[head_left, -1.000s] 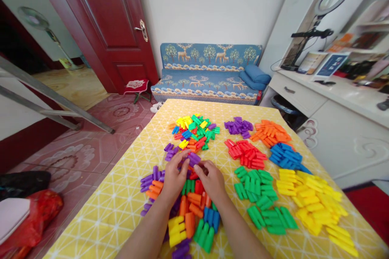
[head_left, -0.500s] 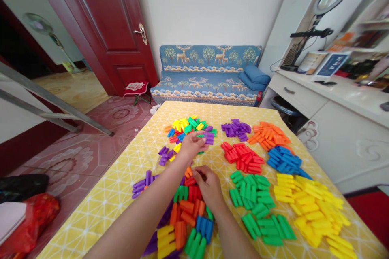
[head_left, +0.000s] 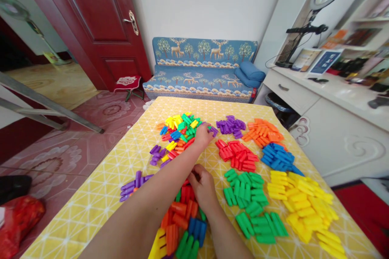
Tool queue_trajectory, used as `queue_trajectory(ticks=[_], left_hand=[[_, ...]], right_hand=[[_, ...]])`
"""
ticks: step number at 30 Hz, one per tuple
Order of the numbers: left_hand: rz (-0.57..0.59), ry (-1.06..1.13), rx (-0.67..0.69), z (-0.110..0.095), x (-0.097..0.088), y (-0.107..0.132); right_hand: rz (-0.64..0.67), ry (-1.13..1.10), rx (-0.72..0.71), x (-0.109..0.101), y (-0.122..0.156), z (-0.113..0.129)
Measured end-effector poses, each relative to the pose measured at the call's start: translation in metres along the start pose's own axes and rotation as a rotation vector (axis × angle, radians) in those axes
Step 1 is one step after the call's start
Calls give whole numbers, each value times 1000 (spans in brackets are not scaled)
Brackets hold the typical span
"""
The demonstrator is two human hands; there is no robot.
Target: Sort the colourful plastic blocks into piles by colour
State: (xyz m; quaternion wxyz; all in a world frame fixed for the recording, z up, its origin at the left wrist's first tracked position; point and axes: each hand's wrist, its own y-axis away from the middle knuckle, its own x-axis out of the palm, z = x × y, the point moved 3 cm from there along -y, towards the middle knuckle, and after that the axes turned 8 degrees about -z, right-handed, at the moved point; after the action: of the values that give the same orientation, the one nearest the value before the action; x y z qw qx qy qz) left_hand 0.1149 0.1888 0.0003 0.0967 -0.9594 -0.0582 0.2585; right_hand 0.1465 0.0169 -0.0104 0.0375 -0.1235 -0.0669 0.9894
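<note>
My left hand (head_left: 203,134) reaches across to the far side of the table, fingers closed on a purple ribbed plastic block (head_left: 214,131) that sticks out past the fingertips. Just beyond and left of it lies a mixed heap of coloured blocks (head_left: 182,123). My right hand (head_left: 203,188) is nearer, its fingers pinched over the upper edge of a cluster of red, orange, green and blue blocks (head_left: 180,208). What the right fingertips grip is hidden. The left forearm covers part of this cluster.
Sorted piles lie to the right: purple (head_left: 231,125), orange (head_left: 263,131), red (head_left: 237,154), blue (head_left: 278,157), green (head_left: 247,190) and yellow (head_left: 306,200). Loose purple blocks (head_left: 130,188) lie at left. A patterned sofa (head_left: 200,77) stands beyond the table (head_left: 100,206).
My left hand has moved a little farther away and right with the purple block, which now shows less. My right hand stays by the cluster. The whole view has shifted slightly.
</note>
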Motion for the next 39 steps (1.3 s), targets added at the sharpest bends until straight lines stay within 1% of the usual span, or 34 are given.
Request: queue_trajectory(ticks=[2, 3, 6, 8, 15, 18, 20, 23, 24, 26, 27, 29, 32, 34, 35, 37, 39], left_hand=[[-25, -74, 79, -2, -5, 5], [-13, -105, 118, -3, -6, 8], [75, -176, 230, -8, -7, 14], [124, -214, 280, -10, -5, 16], [246, -274, 372, -10, 3, 14], [285, -274, 380, -12, 0, 15], [316, -268, 386, -14, -6, 17], [392, -257, 381, -18, -23, 24], [440, -252, 374, -19, -31, 29], [485, -237, 350, -20, -52, 42], [474, -225, 357, -21, -65, 49], [441, -234, 374, -21, -93, 65], [258, -253, 335, -15, -135, 88], [148, -258, 301, -6, -155, 102], [93, -272, 275, -1, -162, 108], [35, -301, 241, 9, -169, 119], [48, -324, 257, 14, -168, 129]], right_hand=[[-5, -10, 8, 0, 0, 0], [-7, -18, 11, 1, 0, 0], [-7, -37, 16, 1, -1, 1], [-5, -46, 16, 1, -1, 1], [3, -41, 23, 1, -1, 0], [5, -34, 9, 2, -1, -1], [7, -30, -3, 2, -1, -1], [9, -31, -12, 2, -1, -2], [10, -33, -13, 2, -1, -2], [12, -39, -13, 2, -1, -3], [13, -40, -11, 2, -1, -4], [12, -34, -9, 2, -1, -6], [14, -8, -27, 2, -2, -7], [18, 3, -44, 2, -2, -6], [19, 4, -50, 1, -2, -5], [16, -5, -54, 1, -2, -4], [13, -20, -53, 0, -2, -4]])
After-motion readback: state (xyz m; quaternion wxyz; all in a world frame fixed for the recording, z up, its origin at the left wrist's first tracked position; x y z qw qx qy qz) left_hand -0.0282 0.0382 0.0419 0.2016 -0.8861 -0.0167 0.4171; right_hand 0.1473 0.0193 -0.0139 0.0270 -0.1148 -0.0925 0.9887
